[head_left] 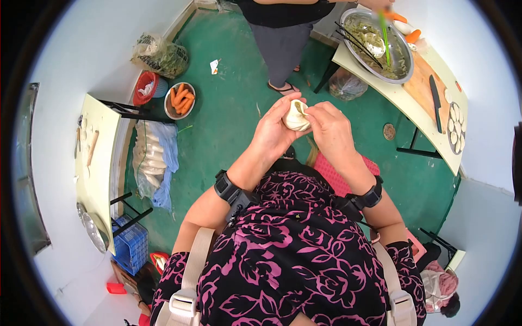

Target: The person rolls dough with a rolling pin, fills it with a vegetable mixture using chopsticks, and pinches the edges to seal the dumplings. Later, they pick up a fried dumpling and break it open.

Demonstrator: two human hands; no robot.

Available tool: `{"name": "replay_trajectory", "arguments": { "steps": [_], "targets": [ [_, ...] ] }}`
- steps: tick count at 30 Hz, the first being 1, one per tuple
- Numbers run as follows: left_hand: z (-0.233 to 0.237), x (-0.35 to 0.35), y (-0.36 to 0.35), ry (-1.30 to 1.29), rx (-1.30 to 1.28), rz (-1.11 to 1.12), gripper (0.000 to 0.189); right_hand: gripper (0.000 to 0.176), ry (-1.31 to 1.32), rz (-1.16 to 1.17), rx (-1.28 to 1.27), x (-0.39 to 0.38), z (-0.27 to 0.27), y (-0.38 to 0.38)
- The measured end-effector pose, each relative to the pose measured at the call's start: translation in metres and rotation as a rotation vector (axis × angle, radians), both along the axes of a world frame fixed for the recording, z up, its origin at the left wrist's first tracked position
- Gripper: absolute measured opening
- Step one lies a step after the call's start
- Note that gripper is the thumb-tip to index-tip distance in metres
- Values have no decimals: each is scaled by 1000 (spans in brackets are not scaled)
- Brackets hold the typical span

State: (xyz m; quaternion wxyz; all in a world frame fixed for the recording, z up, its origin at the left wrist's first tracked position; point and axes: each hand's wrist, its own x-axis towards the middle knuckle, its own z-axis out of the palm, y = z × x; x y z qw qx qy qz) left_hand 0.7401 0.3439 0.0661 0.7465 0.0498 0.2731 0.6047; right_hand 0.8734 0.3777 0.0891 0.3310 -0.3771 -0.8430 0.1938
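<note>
A pleated, filled bun (297, 116) of pale dough rests in the cupped palm of my left hand (271, 129). Greenish filling shows through the gap at its top. My left fingers curl round the bun's far side and underside. My right hand (330, 128) pinches the dough edge on the bun's right side between thumb and fingertips. Both hands are held in front of my chest, above the green floor.
At upper right, a table holds a metal bowl (401, 70) of shredded filling, a knife (435, 103) on a cutting board (423, 79), and a plate of dough pieces (456, 127). Another person (280, 38) stands ahead. A bowl of carrots (180, 101) sits on the floor, left.
</note>
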Motion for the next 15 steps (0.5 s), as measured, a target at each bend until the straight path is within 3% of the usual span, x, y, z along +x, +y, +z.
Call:
{"name": "replay_trajectory", "arguments": {
  "steps": [6,9,12,15],
  "targets": [
    [2,-9,-4,35,-37,-84,27,7,-126,266,100,8,12,5],
    [10,-12,-4,152,-78,-129,21,9,-75,270,0,8,18,4],
    [10,-15,-6,171,-76,-168,19,13,29,160,-285,6,23,-2],
    [6,-15,-7,150,-88,-209,19,16,78,126,-329,5,22,-4]
  ]
}}
